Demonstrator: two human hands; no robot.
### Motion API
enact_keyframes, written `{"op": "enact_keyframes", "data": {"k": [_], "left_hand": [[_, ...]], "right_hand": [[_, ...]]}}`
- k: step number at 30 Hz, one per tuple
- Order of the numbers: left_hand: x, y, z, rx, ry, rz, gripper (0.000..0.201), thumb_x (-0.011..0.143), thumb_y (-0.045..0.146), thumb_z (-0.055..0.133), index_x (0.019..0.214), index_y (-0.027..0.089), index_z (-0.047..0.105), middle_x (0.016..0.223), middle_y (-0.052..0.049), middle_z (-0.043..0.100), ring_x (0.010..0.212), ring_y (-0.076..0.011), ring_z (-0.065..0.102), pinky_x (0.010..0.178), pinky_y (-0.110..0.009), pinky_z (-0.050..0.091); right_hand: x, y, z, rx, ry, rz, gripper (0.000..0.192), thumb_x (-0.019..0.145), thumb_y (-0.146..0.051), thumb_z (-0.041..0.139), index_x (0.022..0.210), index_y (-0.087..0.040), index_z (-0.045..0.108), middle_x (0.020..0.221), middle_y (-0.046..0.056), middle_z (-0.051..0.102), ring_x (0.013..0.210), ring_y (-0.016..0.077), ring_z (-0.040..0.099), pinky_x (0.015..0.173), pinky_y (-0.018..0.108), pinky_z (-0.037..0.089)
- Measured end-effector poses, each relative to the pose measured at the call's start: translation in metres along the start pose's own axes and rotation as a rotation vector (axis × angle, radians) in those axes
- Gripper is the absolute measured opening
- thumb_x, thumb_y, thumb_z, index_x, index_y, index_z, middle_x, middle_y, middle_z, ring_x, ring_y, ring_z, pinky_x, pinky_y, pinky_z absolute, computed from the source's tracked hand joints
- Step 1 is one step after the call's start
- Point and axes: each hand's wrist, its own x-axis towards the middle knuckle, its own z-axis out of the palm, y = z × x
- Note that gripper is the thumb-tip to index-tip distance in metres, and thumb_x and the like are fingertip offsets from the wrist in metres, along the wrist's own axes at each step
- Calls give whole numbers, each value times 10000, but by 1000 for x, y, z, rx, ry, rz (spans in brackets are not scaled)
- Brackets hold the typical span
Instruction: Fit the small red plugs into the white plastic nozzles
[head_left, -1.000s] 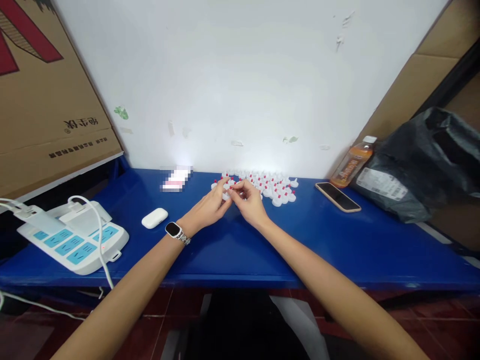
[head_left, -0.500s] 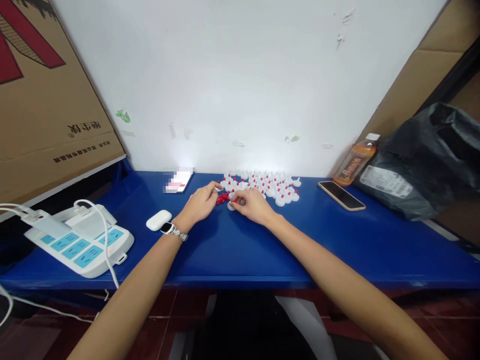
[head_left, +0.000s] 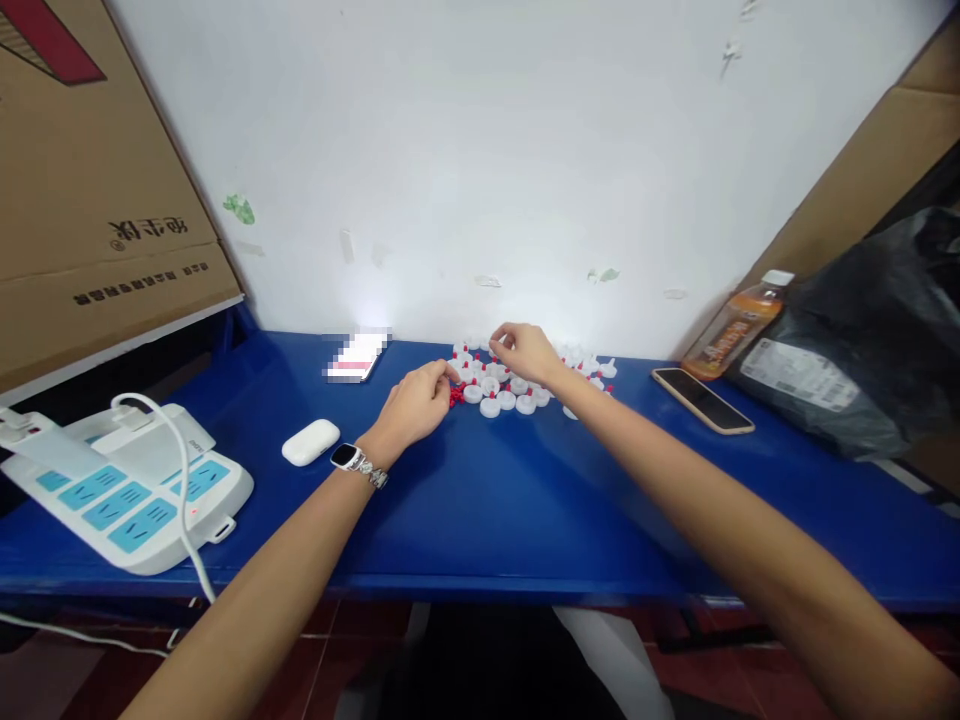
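a: white caps [head_left: 504, 402] with red tips, clustered on blue table [head_left: 525, 500] by the wall; most look fitted.
b: left hand [head_left: 414, 405] pinches at loose red plugs [head_left: 454, 397]; right hand [head_left: 525, 350] grip: cannot tell.

Both arms are stretching over the blue table [head_left: 525, 500]. The left hand [head_left: 412, 405], curled, is resting beside small red pieces [head_left: 454, 396]. The right hand [head_left: 525, 350] is hovering with pinched fingertips over the cluster of white caps [head_left: 504, 394]. A phone [head_left: 701, 399] and earbud case [head_left: 310, 441] are lying nearby.
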Motion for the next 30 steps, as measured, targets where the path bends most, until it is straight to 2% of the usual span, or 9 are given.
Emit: {"op": "enact_keyframes", "data": {"k": [4,7,11,14,18,21,24,27,30], "left_hand": [[-2,-3,1,-47,6,19,280,916,170,396,1022,254,642,929,-15,711,796,-189,641,694,-305,446],[-4,-8,-1,-56,10,17,273,907,161,410,1014,243,647,970,-27,713,790,-184,638,698,-307,457],[-5,-16,-2,-48,23,-10,264,899,150,423,998,233,654,967,-35,708,795,-188,638,700,-313,465],[-4,-19,-3,-45,38,-18,255,911,157,427,1006,232,651,975,-38,690,810,-188,635,722,-323,480],[-4,-16,-6,-17,173,15,217,917,286,542,1114,232,615,1128,-60,600,803,-173,609,770,-347,506],[-6,-10,-7,-50,278,71,478,873,437,658,1286,235,527,1261,-87,521,866,-180,603,830,-362,522],[-7,-5,-5,-93,221,181,585,857,458,689,1365,251,484,1323,-94,512,1025,-222,599,905,-376,513],[-6,-5,0,-96,114,242,347,930,390,593,1239,233,579,1227,-82,593,1116,-249,577,956,-394,483],[-3,-10,0,-89,54,196,227,984,345,477,1087,212,630,1075,-69,664,1012,-239,608,918,-396,477]], "right_hand": [[54,1,20,-90,-106,39,232,882,-288,600,1007,-183,766,916,71,764,871,201,671,829,296,470],[79,-10,40,-73,-157,83,241,855,-295,651,1023,-173,773,993,95,766,926,210,681,859,299,491],[92,-26,55,-48,-179,115,164,753,-134,698,891,-109,785,929,149,768,882,232,699,822,298,512],[91,-32,49,-14,-146,107,170,750,-85,659,868,-95,781,897,151,769,848,218,703,800,281,516],[64,-38,22,50,-37,42,187,828,-147,604,912,-129,770,888,95,770,833,176,691,783,255,504],[23,-48,4,325,51,-63,135,830,-191,625,831,-138,749,745,51,741,677,150,654,661,252,484],[-19,-60,0,511,31,-133,107,823,-226,655,802,-154,731,735,25,730,652,135,625,628,246,459],[-46,-66,8,590,-22,-168,149,867,-280,628,838,-169,723,734,8,717,634,129,594,617,250,438],[-59,-62,16,487,78,-179,225,949,-335,549,917,-186,714,824,23,727,708,147,598,703,282,439]]}}
